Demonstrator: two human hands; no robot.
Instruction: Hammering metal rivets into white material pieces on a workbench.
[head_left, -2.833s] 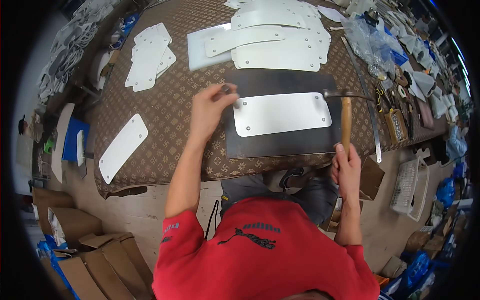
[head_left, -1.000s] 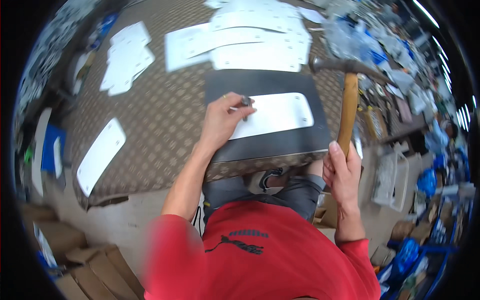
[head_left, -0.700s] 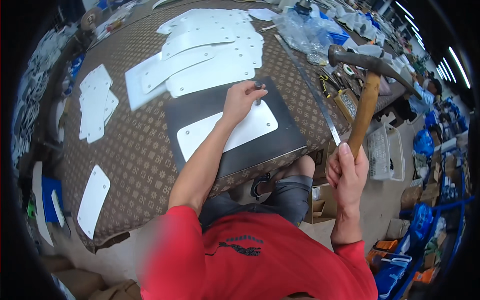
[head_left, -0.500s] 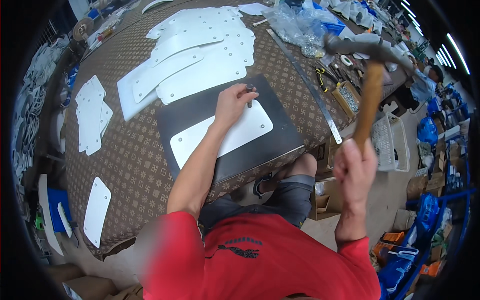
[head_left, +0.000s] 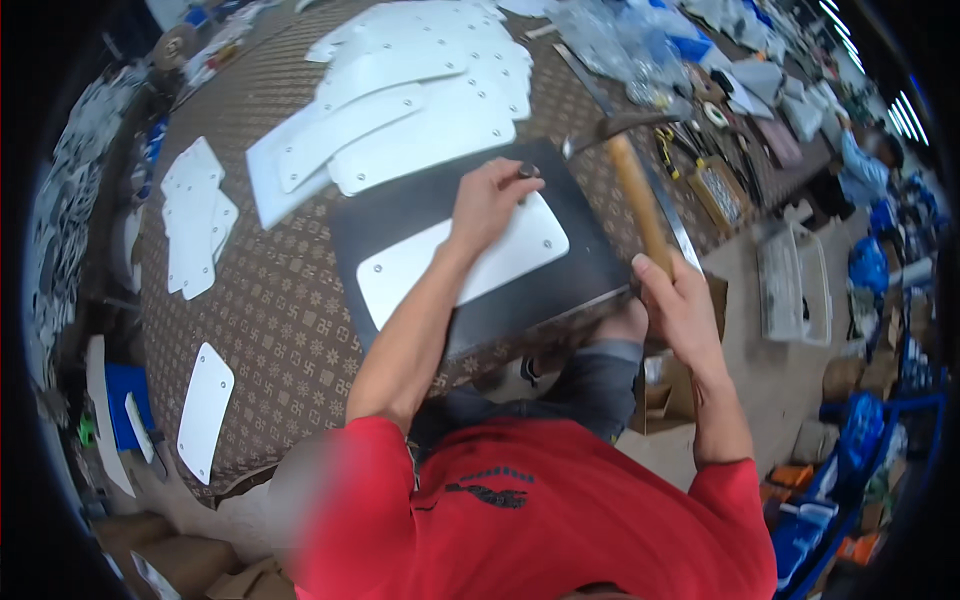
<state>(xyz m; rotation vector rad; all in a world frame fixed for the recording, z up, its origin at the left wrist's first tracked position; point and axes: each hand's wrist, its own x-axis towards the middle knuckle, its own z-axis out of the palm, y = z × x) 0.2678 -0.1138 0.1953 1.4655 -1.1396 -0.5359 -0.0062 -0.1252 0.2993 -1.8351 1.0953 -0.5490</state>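
Nearest is the person's red shirt (head_left: 560,520), with dark grey shorts (head_left: 595,385) beyond its hem. The right hand (head_left: 682,300) is wrapped around the lower end of the wooden handle of a hammer (head_left: 637,200), whose blurred metal head hangs raised to the right of the left hand (head_left: 490,205), apart from it. The left hand pinches a short dark metal punch (head_left: 529,170) between thumb and fingers, over the far right corner of a white rounded panel (head_left: 520,245); the hand hides whether the punch's tip touches it. That panel lies flat and slanted on a black slab (head_left: 590,235) at the table's near edge, round metal studs visible at two other corners. Left of the slab, a single white panel (head_left: 206,412) lies on the brown patterned tablecloth (head_left: 285,320), with a small pile of panels (head_left: 193,225) farther up. Beyond the slab spreads a large overlapping heap of studded white panels (head_left: 440,110), partly on a translucent white board (head_left: 268,180). To the right are a steel ruler (head_left: 686,240), a box of small metal fasteners (head_left: 720,190), yellow-and-black pliers (head_left: 667,152) and, farther off, clear plastic bags (head_left: 600,42).
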